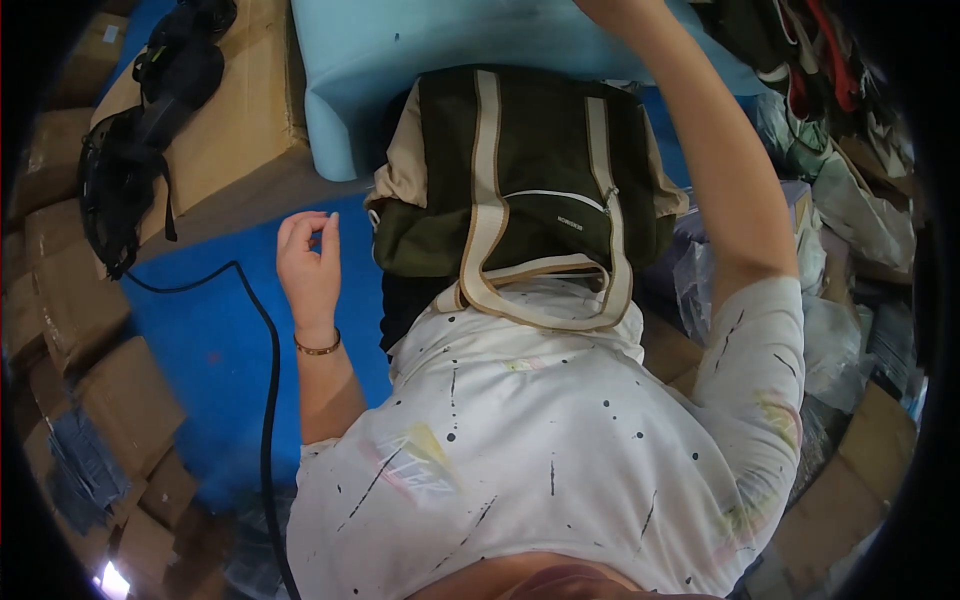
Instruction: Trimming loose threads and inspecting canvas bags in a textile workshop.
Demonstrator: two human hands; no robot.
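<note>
I can't see inside the dark green bag point(545, 140) lying just right of the half-open left hand point(309, 262), nor tell the right hand's grip, since it lies beyond the far edge.

R hand point(612, 9) is cut by top edge, w/ fingers out of view.
</note>
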